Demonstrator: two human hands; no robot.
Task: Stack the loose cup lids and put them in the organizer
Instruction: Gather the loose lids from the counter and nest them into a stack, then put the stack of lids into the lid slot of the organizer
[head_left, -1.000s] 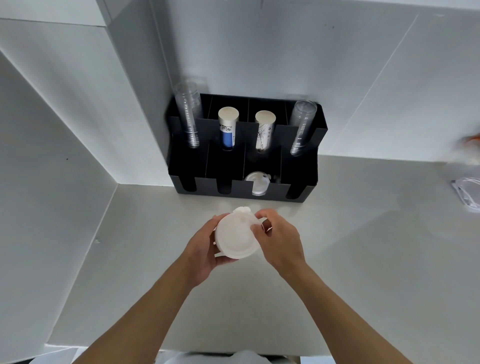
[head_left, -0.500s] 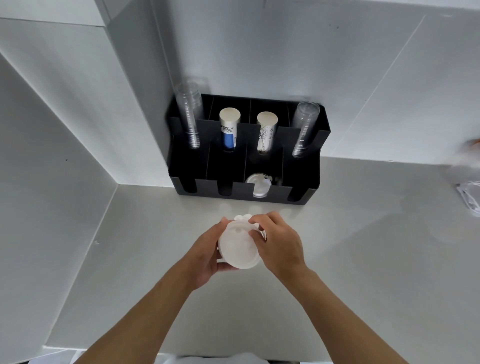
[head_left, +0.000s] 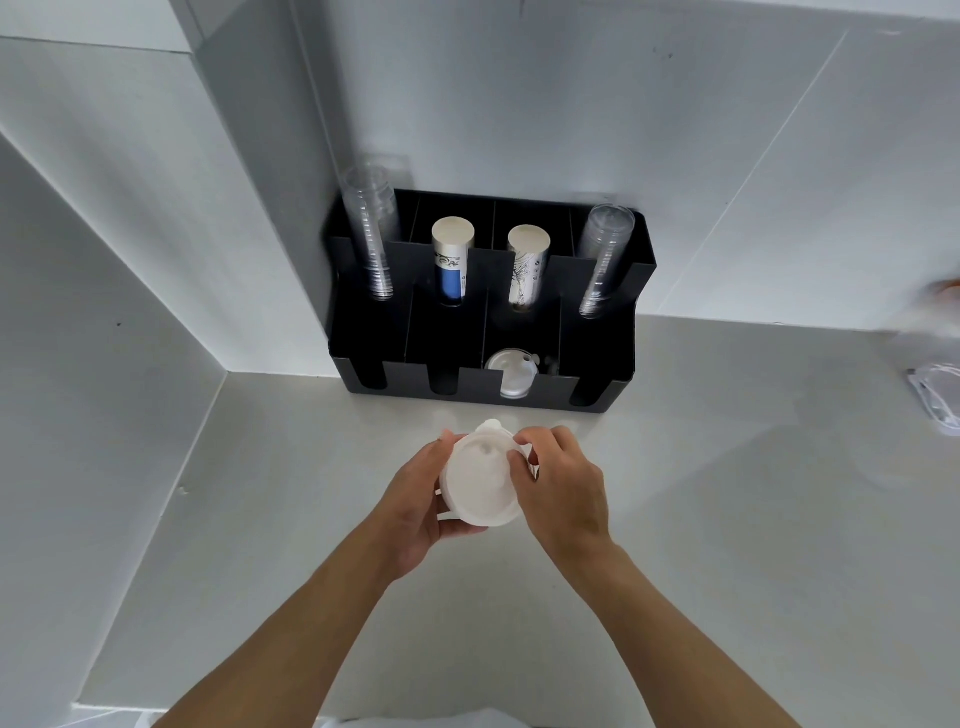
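White plastic cup lids (head_left: 480, 480), round and shallow with a small tab at their 12 o'clock edge, sit as a short stack above the pale grey counter (head_left: 727, 519), at 6 o'clock from the black compartmented organizer (head_left: 488, 291). Both hands are closed on the stack: the left hand (head_left: 415, 506) cradles it from 9 o'clock, the right hand (head_left: 563, 483) pinches its rim at 3 o'clock. To finish the stacking well, I would press the rims flush and line up the tabs before moving. One more white lid (head_left: 514, 371) already rests in the organizer's front slot second from the right, likely the target.
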